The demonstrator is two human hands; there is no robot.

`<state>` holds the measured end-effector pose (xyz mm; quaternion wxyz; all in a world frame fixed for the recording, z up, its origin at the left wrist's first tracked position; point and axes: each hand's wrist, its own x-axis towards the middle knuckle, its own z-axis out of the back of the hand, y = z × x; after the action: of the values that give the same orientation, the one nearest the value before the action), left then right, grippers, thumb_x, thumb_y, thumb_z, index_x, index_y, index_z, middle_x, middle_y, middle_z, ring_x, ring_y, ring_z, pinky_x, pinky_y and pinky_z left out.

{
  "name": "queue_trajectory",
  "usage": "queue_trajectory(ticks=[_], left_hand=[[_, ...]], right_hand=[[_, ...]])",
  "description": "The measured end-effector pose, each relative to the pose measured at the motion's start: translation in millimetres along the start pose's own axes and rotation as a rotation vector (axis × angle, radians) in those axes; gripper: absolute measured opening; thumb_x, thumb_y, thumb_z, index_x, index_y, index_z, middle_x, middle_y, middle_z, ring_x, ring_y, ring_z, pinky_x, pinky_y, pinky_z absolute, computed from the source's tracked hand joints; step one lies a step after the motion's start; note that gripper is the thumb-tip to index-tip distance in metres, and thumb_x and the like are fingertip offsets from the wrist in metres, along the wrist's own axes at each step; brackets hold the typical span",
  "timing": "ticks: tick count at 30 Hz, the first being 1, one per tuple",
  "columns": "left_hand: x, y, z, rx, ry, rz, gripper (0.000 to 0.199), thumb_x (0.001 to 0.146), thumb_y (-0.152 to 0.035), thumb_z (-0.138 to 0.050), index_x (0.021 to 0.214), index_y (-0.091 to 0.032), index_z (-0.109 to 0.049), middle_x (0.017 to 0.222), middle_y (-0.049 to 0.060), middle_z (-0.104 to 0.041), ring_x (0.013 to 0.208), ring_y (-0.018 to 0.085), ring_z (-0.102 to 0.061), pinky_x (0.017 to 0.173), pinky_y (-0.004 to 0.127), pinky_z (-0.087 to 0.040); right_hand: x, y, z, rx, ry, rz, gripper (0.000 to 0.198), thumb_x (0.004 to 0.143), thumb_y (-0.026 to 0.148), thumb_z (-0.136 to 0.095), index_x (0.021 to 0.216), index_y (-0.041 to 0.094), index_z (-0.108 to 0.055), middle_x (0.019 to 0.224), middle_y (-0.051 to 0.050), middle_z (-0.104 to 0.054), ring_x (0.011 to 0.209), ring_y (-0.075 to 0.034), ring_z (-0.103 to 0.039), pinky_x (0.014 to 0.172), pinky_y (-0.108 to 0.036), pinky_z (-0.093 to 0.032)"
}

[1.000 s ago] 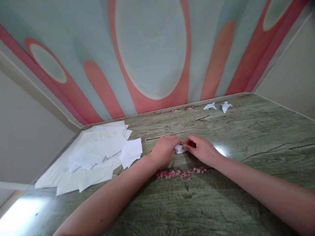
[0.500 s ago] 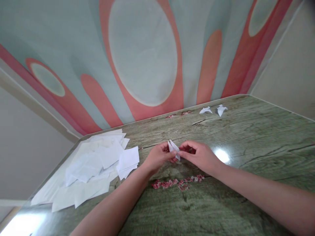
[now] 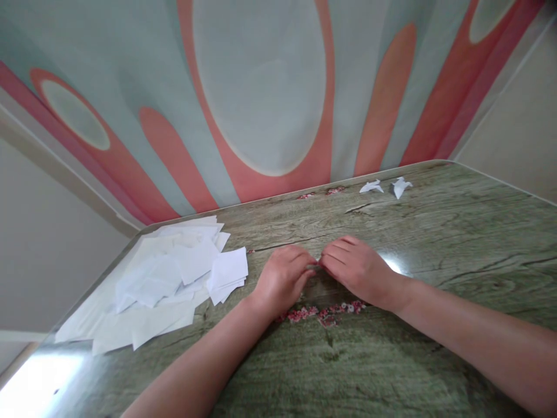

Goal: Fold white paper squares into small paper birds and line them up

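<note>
My left hand (image 3: 285,277) and my right hand (image 3: 357,268) meet over the middle of the wood-grain table. Fingers of both are closed in a pinch at the small piece of folded white paper (image 3: 317,262) between them. Only a sliver of the paper shows; the rest is covered by the fingers. Backs of both hands face up, and the thumbs are partly out of sight.
A stack of small white paper squares (image 3: 229,270) lies left of my left hand, beside a spread heap of white sheets (image 3: 152,325). Toward the back right sit two folded paper birds (image 3: 371,186). A patterned wall (image 3: 270,87) rises behind the table (image 3: 348,371).
Both hands have turned over so their backs face up, and the pointed folded paper is now mostly hidden. The camera view has shifted slightly.
</note>
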<state>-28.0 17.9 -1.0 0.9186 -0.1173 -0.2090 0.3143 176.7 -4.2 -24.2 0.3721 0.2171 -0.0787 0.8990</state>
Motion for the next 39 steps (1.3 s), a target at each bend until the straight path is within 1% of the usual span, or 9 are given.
queue_trajectory(ticks=[3, 6, 14, 19, 22, 25, 29, 33, 39], left_hand=[[-2.0, -1.5, -5.9, 0.216, 0.124, -0.068, 0.017, 0.09, -0.015, -0.045, 0.084, -0.015, -0.061, 0.087, 0.008, -0.063, 0.088, 0.021, -0.056, 0.082, 0.037, -0.044], [-3.3, -2.4, -13.1, 0.302, 0.174, -0.094, 0.022, 0.091, -0.015, -0.042, 0.077, -0.016, -0.059, 0.083, 0.008, -0.061, 0.082, 0.02, -0.055, 0.077, 0.034, -0.044], [-6.4, -4.8, -17.8, 0.314, 0.173, -0.111, 0.024, 0.093, -0.019, -0.041, 0.078, -0.015, -0.059, 0.08, 0.007, -0.059, 0.077, 0.019, -0.054, 0.072, 0.031, -0.044], [-5.9, -4.2, -17.1, 0.296, 0.16, -0.1, 0.028, 0.094, -0.022, -0.039, 0.078, -0.015, -0.061, 0.076, 0.006, -0.059, 0.074, 0.019, -0.054, 0.069, 0.031, -0.044], [-4.3, -1.6, -17.5, 0.195, 0.107, -0.048, 0.027, 0.093, -0.024, -0.043, 0.079, -0.016, -0.064, 0.076, 0.006, -0.062, 0.076, 0.018, -0.057, 0.072, 0.031, -0.044], [-2.3, 1.1, -18.3, 0.055, 0.055, 0.036, 0.019, 0.089, -0.023, -0.051, 0.081, -0.018, -0.067, 0.079, 0.005, -0.064, 0.079, 0.017, -0.059, 0.075, 0.031, -0.045], [-0.5, 2.5, -18.1, -0.026, 0.027, 0.122, 0.013, 0.085, -0.023, -0.057, 0.078, -0.018, -0.067, 0.08, 0.003, -0.065, 0.079, 0.017, -0.059, 0.075, 0.03, -0.045], [0.1, 3.2, -17.9, 0.017, 0.062, 0.134, 0.013, 0.086, -0.025, -0.057, 0.078, -0.018, -0.065, 0.08, 0.003, -0.064, 0.081, 0.018, -0.058, 0.077, 0.031, -0.044], [-0.2, 4.8, -16.9, 0.107, 0.144, 0.087, 0.017, 0.089, -0.029, -0.053, 0.083, -0.017, -0.063, 0.085, 0.005, -0.062, 0.086, 0.02, -0.056, 0.079, 0.033, -0.043]], right_hand=[[-0.1, 2.2, -2.3, -0.039, 0.063, 0.107, 0.025, 0.093, 0.014, -0.041, 0.08, 0.015, -0.063, 0.079, -0.008, -0.061, 0.078, -0.021, -0.05, 0.075, -0.037, -0.036], [-3.6, 3.9, -6.3, 0.005, 0.096, 0.113, 0.024, 0.093, 0.015, -0.042, 0.083, 0.015, -0.064, 0.08, -0.008, -0.061, 0.078, -0.021, -0.05, 0.072, -0.036, -0.036], [-13.5, 4.0, -9.3, 0.234, 0.078, -0.117, 0.025, 0.093, 0.017, -0.045, 0.075, 0.017, -0.062, 0.078, -0.006, -0.059, 0.08, -0.019, -0.052, 0.073, -0.033, -0.042], [-11.9, 8.4, -7.4, 0.207, 0.085, -0.178, 0.021, 0.093, 0.019, -0.047, 0.077, 0.017, -0.062, 0.077, -0.005, -0.06, 0.079, -0.019, -0.053, 0.074, -0.032, -0.042], [-11.5, 11.2, -6.3, 0.158, 0.097, -0.184, 0.02, 0.093, 0.02, -0.047, 0.08, 0.017, -0.063, 0.079, -0.006, -0.061, 0.082, -0.02, -0.053, 0.076, -0.033, -0.041], [-11.6, 12.4, -7.0, 0.156, 0.091, -0.22, 0.021, 0.092, 0.02, -0.047, 0.08, 0.017, -0.063, 0.08, -0.006, -0.061, 0.083, -0.02, -0.054, 0.076, -0.033, -0.04], [-9.7, 11.2, -9.2, 0.3, 0.057, -0.377, 0.019, 0.091, 0.024, -0.052, 0.079, 0.018, -0.065, 0.081, -0.004, -0.061, 0.082, -0.017, -0.057, 0.072, -0.029, -0.041], [-6.0, 10.2, -9.1, 0.354, 0.09, -0.482, 0.017, 0.089, 0.025, -0.055, 0.077, 0.018, -0.065, 0.082, -0.003, -0.062, 0.081, -0.016, -0.059, 0.07, -0.027, -0.04], [-2.0, 10.0, -9.0, 0.299, 0.167, -0.502, 0.019, 0.089, 0.026, -0.053, 0.076, 0.018, -0.064, 0.082, -0.002, -0.061, 0.079, -0.016, -0.059, 0.065, -0.027, -0.038]])
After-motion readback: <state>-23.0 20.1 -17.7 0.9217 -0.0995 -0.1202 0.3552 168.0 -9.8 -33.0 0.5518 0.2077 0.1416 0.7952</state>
